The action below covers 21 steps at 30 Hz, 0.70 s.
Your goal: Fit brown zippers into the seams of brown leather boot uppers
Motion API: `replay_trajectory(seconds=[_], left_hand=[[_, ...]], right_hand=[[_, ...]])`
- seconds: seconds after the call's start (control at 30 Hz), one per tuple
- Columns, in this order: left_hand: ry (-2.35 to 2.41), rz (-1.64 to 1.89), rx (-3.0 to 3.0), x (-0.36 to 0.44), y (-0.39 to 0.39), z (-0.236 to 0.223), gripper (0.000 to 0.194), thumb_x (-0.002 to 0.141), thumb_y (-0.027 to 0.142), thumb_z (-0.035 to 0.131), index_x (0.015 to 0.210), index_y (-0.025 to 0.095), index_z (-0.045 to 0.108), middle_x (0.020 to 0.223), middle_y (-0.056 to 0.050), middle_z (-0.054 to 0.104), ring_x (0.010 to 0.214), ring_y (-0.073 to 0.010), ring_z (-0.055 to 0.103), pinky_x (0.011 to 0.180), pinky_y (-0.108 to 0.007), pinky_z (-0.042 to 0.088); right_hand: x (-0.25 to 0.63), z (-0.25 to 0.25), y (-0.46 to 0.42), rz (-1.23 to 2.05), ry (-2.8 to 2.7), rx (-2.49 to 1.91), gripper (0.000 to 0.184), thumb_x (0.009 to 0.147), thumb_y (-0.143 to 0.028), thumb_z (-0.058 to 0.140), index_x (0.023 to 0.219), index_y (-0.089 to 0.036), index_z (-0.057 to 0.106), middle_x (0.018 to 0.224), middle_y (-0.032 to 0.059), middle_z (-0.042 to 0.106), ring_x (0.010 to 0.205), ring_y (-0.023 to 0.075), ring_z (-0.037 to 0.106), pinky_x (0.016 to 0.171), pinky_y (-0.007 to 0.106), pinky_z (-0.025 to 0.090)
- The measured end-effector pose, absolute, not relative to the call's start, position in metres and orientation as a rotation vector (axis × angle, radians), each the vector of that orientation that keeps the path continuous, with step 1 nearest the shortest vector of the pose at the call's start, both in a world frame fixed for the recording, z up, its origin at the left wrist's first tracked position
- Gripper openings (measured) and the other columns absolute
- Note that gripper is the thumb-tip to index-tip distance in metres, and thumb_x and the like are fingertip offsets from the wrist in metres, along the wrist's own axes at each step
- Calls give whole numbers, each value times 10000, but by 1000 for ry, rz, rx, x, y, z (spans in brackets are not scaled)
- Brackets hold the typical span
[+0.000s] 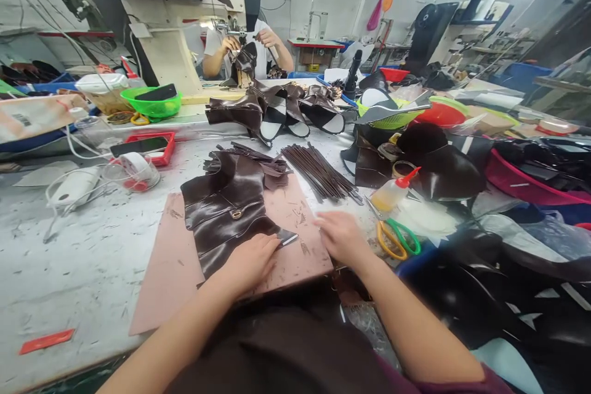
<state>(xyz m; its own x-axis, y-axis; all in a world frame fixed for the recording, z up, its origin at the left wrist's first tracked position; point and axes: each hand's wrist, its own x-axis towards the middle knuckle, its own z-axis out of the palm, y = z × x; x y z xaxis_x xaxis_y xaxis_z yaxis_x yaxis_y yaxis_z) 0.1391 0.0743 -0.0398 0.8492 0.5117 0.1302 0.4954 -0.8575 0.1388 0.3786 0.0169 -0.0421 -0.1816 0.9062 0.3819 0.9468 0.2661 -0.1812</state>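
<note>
A dark brown shiny leather boot upper (226, 197) with a small gold buckle lies on a pink board (159, 271). My left hand (253, 258) rests on its lower right part, fingers stretched out flat over the leather. Beside those fingertips, a narrow white strip (290, 239) shows at the upper's pointed corner. My right hand (341, 237) hovers at the board's right edge, apart from the upper. Its fingers are bent and smeared by motion, so whether they hold anything is unclear. Behind the board lies a bundle of thin dark leather strips (321, 171).
Scissors (397, 239) with orange and green handles and a glue bottle (390, 192) with a red tip lie to the right. More boot uppers (235, 112) are piled farther back. A co-worker's hands (265, 38) are at a sewing machine. A red tray (164, 149) stands left.
</note>
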Motion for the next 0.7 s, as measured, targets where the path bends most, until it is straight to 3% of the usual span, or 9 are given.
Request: replay_trajectory(seconds=[0.1, 0.23, 0.37, 0.53, 0.7], left_hand=[[859, 300, 2881, 142, 72, -36, 242, 744, 163, 562, 985, 143, 547, 932, -69, 631, 870, -214, 563, 756, -333, 477], [929, 417, 2897, 150, 71, -42, 106, 781, 194, 519, 858, 139, 565, 826, -78, 617, 777, -220, 550, 686, -350, 467], [886, 584, 2923, 150, 69, -48, 181, 835, 171, 414, 761, 154, 577, 702, -52, 599, 656, -178, 536, 607, -309, 448], [836, 735, 2929, 138, 62, -50, 265, 855, 180, 391, 666, 165, 576, 618, -31, 586, 591, -147, 531, 550, -269, 426], [753, 836, 2952, 136, 56, -40, 287, 851, 169, 379, 633, 168, 564, 575, -30, 568, 554, -140, 526, 527, -258, 431]], right_hand=[[345, -46, 35, -9, -2404, -1308, 233, 779, -125, 455, 923, -159, 634, 971, 93, 651, 882, 200, 535, 790, 336, 389], [325, -52, 52, 77, -2396, -1256, 162, 750, -126, 474, 735, -150, 633, 709, 74, 644, 702, 178, 541, 682, 309, 409], [323, -43, 44, 174, -2280, -1273, 115, 715, -119, 529, 764, -160, 624, 724, 39, 646, 702, 144, 563, 682, 263, 436], [314, -36, 26, 669, -1998, -1277, 70, 691, -111, 602, 702, -179, 615, 692, 1, 634, 656, 116, 572, 633, 229, 449], [298, -30, 17, 589, -1989, -1429, 86, 685, -91, 604, 661, -173, 613, 690, 24, 634, 703, 144, 576, 685, 261, 450]])
